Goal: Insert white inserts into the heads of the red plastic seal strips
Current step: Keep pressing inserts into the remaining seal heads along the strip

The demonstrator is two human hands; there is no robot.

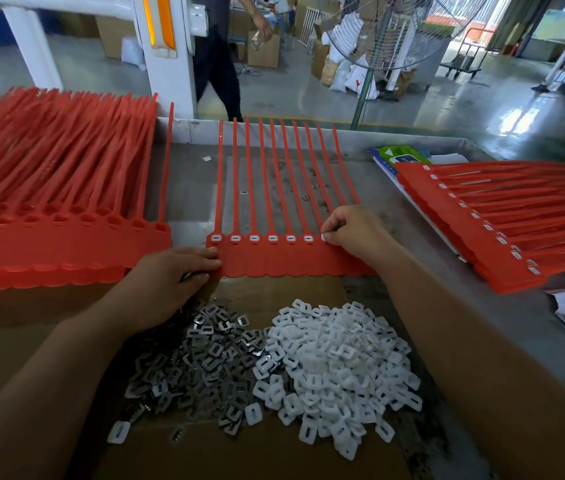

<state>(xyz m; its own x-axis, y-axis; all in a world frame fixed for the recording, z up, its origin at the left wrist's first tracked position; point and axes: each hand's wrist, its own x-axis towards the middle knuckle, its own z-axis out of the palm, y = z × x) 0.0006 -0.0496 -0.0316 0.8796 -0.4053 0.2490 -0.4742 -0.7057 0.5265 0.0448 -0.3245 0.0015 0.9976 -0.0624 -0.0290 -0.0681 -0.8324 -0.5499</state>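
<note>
A red sheet of joined seal strips (pixel 284 259) lies flat in the middle of the table, tails pointing away from me. Several of its heads hold white inserts (pixel 271 238). My right hand (pixel 353 233) pinches a white insert (pixel 324 237) at a head towards the right end of the row. My left hand (pixel 173 271) rests on the sheet's left edge, fingers flat, holding nothing. Close in front of me a heap of loose white inserts (pixel 336 362) lies on cardboard (pixel 239 455), beside a heap of grey metal clips (pixel 201 362).
A thick stack of red strip sheets (pixel 49 188) with empty heads lies at the left. Another stack with white inserts (pixel 516 223) lies at the right on papers. Beyond the table's far rim a person (pixel 218 53) walks past; a floor fan (pixel 391 32) stands there.
</note>
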